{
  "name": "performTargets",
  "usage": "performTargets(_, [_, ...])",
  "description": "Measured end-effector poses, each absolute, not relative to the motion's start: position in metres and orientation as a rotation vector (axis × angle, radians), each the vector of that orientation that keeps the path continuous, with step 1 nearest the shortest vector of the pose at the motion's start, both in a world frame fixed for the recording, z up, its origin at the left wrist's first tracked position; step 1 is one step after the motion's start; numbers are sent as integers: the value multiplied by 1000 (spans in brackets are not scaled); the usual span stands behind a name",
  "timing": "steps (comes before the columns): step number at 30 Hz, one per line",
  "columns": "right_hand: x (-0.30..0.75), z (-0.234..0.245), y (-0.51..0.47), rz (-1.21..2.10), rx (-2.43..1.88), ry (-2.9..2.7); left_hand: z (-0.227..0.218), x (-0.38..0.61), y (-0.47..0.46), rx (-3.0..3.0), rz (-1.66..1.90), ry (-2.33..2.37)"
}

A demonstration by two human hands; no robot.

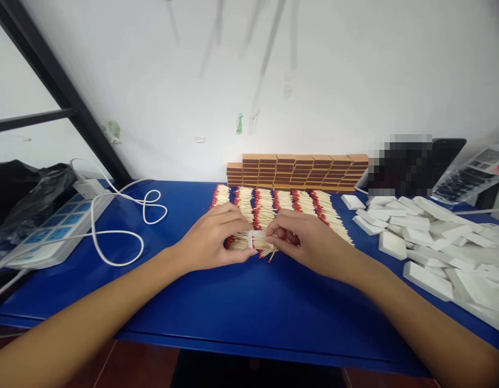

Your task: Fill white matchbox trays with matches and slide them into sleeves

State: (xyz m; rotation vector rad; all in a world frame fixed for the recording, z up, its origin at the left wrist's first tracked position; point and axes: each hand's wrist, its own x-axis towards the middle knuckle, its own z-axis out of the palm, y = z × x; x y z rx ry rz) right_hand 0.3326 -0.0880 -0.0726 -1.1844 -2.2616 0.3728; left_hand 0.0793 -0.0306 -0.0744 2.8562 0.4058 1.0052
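A small white matchbox tray (259, 235) is held level between both hands, above rows of loose matches. My left hand (217, 237) grips its left end between thumb and fingers. My right hand (304, 237) is closed, its thumb and fingertips pinching at the tray's right end. What lies inside the tray is partly covered by my fingers. Right behind the hands, red-tipped matches (263, 207) lie in several rows on the blue table (249, 312). A few matches poke out under the tray.
Brown-sided matchboxes (300, 171) are stacked along the wall. White matchbox pieces (439, 231) are heaped at right, near a dark-screened device (447, 161) and a clear plastic package (476, 172). A power strip (57, 229) and looped white cable (116, 231) lie at left.
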Motion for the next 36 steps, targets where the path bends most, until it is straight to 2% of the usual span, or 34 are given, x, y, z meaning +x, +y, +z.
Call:
performTargets(10, [336, -60, -89, 255, -1121, -2188, -69, 73, -18, 2887, 1180, 535])
performTargets(19, [346, -60, -85, 579, -1180, -2402, -75, 67, -8, 2878, 1139, 624])
performTargets(36, [345, -69, -82, 616, -1295, -2429, -73, 70, -11, 2880, 1107, 594])
